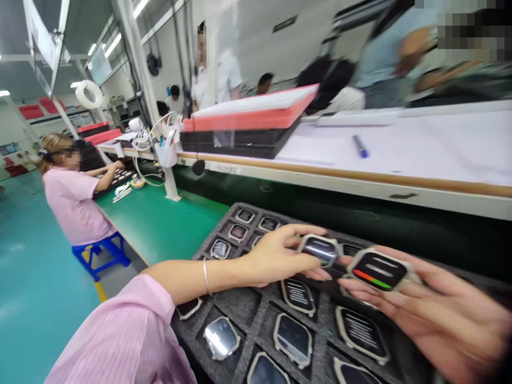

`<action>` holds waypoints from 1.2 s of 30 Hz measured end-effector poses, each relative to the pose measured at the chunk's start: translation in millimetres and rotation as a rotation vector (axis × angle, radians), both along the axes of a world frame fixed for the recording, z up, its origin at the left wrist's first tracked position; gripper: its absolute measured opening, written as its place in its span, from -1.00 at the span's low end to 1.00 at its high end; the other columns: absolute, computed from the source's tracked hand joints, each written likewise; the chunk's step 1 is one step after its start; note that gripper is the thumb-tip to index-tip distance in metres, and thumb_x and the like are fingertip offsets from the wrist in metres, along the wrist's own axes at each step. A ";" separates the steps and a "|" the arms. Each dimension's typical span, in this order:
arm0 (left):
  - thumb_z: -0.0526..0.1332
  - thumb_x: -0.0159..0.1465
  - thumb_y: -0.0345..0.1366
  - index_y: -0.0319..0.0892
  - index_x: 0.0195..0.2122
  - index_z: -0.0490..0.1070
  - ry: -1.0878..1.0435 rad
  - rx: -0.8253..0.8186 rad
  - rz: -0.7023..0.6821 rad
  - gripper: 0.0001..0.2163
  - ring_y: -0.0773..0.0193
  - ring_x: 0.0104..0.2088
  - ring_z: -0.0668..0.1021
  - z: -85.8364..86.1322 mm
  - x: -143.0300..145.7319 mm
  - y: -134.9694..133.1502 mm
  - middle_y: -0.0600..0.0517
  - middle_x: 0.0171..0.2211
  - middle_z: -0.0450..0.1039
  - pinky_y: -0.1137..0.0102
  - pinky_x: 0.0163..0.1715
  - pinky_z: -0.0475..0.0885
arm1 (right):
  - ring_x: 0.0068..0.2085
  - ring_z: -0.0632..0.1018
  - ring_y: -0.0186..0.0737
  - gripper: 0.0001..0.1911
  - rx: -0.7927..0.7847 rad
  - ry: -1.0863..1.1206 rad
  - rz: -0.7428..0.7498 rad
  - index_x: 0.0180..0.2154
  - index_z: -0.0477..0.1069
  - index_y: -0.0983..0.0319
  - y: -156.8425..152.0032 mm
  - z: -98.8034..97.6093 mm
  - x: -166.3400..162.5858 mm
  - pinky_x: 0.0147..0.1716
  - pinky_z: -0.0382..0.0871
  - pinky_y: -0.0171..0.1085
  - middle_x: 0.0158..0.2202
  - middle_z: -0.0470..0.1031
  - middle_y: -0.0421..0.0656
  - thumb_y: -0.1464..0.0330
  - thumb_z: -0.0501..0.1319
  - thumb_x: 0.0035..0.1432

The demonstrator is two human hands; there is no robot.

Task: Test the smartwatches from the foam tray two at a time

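Observation:
A black foam tray (236, 304) with square pockets lies in front of me, several pockets holding smartwatch bodies. My left hand (276, 256) reaches across the tray and pinches a watch body with a dark glossy screen (319, 249) between thumb and fingers. My right hand (436, 309) comes in from the right, fingers closed under a second watch body whose lit screen shows white bars and a red-to-green strip (379, 269). The two held watches sit close together above the tray's middle. A thin bracelet circles my left wrist (206, 276).
A green mat (160, 224) covers the bench left of the tray. Behind it a raised shelf carries stacked red and black trays (248, 120) and a blue pen (360, 146). A co-worker in pink (74, 197) sits at the left on a blue stool; other people stand behind.

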State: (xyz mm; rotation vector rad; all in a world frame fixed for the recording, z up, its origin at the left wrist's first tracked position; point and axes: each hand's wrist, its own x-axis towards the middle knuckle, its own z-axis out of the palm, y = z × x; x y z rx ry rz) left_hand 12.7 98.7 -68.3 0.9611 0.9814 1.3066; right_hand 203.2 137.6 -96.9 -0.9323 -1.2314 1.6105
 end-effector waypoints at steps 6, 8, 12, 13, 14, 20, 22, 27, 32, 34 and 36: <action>0.33 -0.09 -0.47 -0.19 -0.02 0.32 -0.021 0.017 0.025 -0.46 0.33 -0.48 0.62 3.8 -3.3 0.9 0.08 -0.30 0.48 0.37 -0.33 0.52 | -0.30 0.64 -0.13 -0.33 -0.102 0.137 -0.028 -0.09 0.49 0.14 -8.9 32.2 -10.2 -0.22 0.55 -0.21 -0.20 0.64 -0.10 0.31 0.56 -0.35; 0.34 -0.07 -0.45 -0.18 -0.02 0.32 -0.020 0.016 0.019 -0.47 0.33 -0.48 0.62 5.9 -4.0 -0.4 0.07 -0.27 0.49 0.36 -0.32 0.51 | -0.34 0.63 -0.18 -0.33 -0.117 0.181 -0.014 -0.06 0.46 0.18 -8.6 33.3 -9.3 -0.25 0.53 -0.24 -0.24 0.64 -0.12 0.35 0.54 -0.30; 0.35 -0.05 -0.42 -0.18 -0.01 0.32 -0.004 0.010 0.031 -0.47 0.35 -0.48 0.61 9.3 -3.0 -3.9 0.07 -0.26 0.48 0.37 -0.33 0.51 | -0.37 0.61 -0.25 -0.44 -0.161 0.248 0.014 -0.09 0.44 0.21 -10.3 32.5 -8.2 -0.32 0.49 -0.29 -0.28 0.63 -0.14 0.46 0.46 -0.21; 0.36 -0.05 -0.41 -0.18 0.00 0.31 0.004 0.013 0.042 -0.47 0.35 -0.47 0.61 10.1 -2.7 -4.6 0.07 -0.26 0.49 0.38 -0.33 0.51 | -0.39 0.61 -0.26 -0.45 -0.169 0.258 0.026 -0.09 0.43 0.21 -11.2 32.8 -8.3 -0.36 0.47 -0.30 -0.27 0.63 -0.14 0.48 0.44 -0.21; 0.36 -0.04 -0.41 -0.18 0.00 0.31 0.016 0.017 0.051 -0.46 0.35 -0.46 0.61 11.1 -2.4 -5.0 0.07 -0.26 0.49 0.38 -0.33 0.51 | -0.40 0.61 -0.27 -0.45 -0.175 0.263 0.038 -0.09 0.42 0.20 -11.8 33.1 -8.4 -0.40 0.45 -0.32 -0.26 0.63 -0.15 0.50 0.41 -0.21; 0.39 -0.03 -0.41 -0.18 0.05 0.29 0.115 0.069 0.025 -0.42 0.37 -0.44 0.62 14.8 -3.1 -4.3 0.06 -0.23 0.51 0.43 -0.33 0.52 | -0.41 0.63 -0.28 -0.39 -0.078 0.281 0.075 -0.03 0.40 0.19 -10.8 31.0 -9.3 -0.39 0.42 -0.32 -0.18 0.64 -0.14 0.54 0.31 -0.22; 0.39 -0.01 -0.41 -0.17 0.06 0.29 0.130 0.083 0.014 -0.43 0.37 -0.44 0.62 15.0 -3.2 -4.7 0.05 -0.21 0.51 0.43 -0.33 0.53 | -0.39 0.63 -0.27 -0.42 -0.044 0.270 0.088 -0.03 0.40 0.18 -10.3 29.4 -9.5 -0.37 0.43 -0.30 -0.18 0.64 -0.14 0.55 0.31 -0.19; 0.36 -0.02 -0.43 -0.17 0.05 0.29 0.155 0.116 0.022 -0.43 0.37 -0.44 0.63 15.0 -3.4 -3.6 0.03 -0.17 0.51 0.40 -0.32 0.55 | -0.37 0.63 -0.28 -0.47 0.015 0.277 0.122 -0.07 0.41 0.19 -9.0 28.2 -10.3 -0.34 0.43 -0.29 -0.21 0.63 -0.17 0.55 0.29 -0.17; 0.34 -0.02 -0.43 -0.18 0.06 0.29 0.169 0.106 0.020 -0.44 0.36 -0.43 0.63 13.7 -3.7 -2.0 0.03 -0.21 0.53 0.43 -0.35 0.53 | -0.39 0.62 -0.29 -0.47 0.041 0.273 0.135 -0.07 0.41 0.19 -8.0 28.3 -10.0 -0.34 0.42 -0.29 -0.23 0.62 -0.18 0.55 0.28 -0.17; 0.33 -0.02 -0.43 -0.19 0.05 0.29 0.170 0.093 0.001 -0.44 0.36 -0.43 0.62 13.3 -3.5 -2.5 0.02 -0.22 0.54 0.44 -0.37 0.52 | -0.38 0.62 -0.29 -0.46 0.045 0.269 0.133 -0.05 0.41 0.18 -8.1 28.0 -9.7 -0.34 0.42 -0.28 -0.20 0.62 -0.16 0.56 0.28 -0.16; 0.33 -0.02 -0.44 -0.19 0.05 0.29 0.166 0.084 -0.016 -0.45 0.37 -0.43 0.62 13.4 -3.1 -3.3 0.02 -0.23 0.55 0.45 -0.37 0.51 | -0.37 0.62 -0.29 -0.46 0.051 0.263 0.134 -0.04 0.41 0.18 -8.5 27.9 -9.6 -0.34 0.42 -0.28 -0.18 0.62 -0.15 0.56 0.28 -0.14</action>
